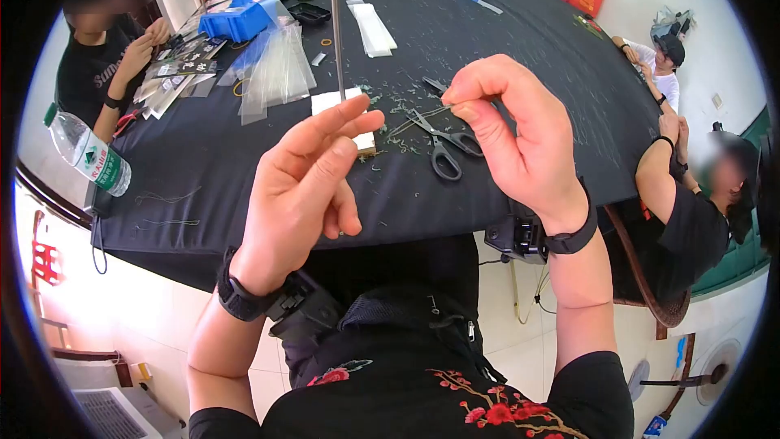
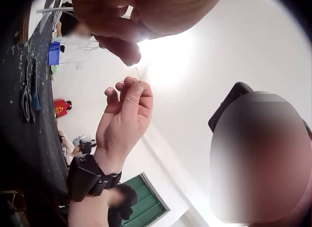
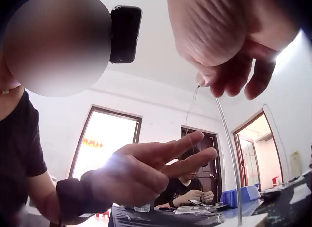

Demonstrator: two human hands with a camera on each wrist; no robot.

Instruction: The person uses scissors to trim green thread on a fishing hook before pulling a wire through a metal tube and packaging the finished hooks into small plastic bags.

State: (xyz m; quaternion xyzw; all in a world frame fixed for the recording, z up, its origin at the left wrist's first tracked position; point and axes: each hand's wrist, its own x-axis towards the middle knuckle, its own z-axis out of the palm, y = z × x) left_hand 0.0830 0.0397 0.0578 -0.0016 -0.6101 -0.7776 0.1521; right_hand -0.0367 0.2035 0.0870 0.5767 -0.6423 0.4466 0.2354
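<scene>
My right hand (image 1: 520,134) pinches the end of a thin cord (image 3: 188,110) between thumb and forefinger, above the table. From that pinch the cord drops in a narrow loop toward my left hand (image 1: 305,175), as the right wrist view shows. The left forefinger and middle finger point out nearly straight and a little apart, with the cord reaching them; its thumb is held off below. Under the hands, black-handled scissors (image 1: 446,164) lie on the black cloth among greenish clippings. A thin metal rod (image 1: 337,32) rises from a white block (image 1: 325,103) behind my left fingers.
The black-covered table (image 1: 520,41) carries clear plastic sleeves (image 1: 276,73), white strips (image 1: 371,30), blue bins (image 1: 240,20) and loose cords (image 1: 171,222). A water bottle (image 1: 89,154) leans at the left edge. Other people sit around the table.
</scene>
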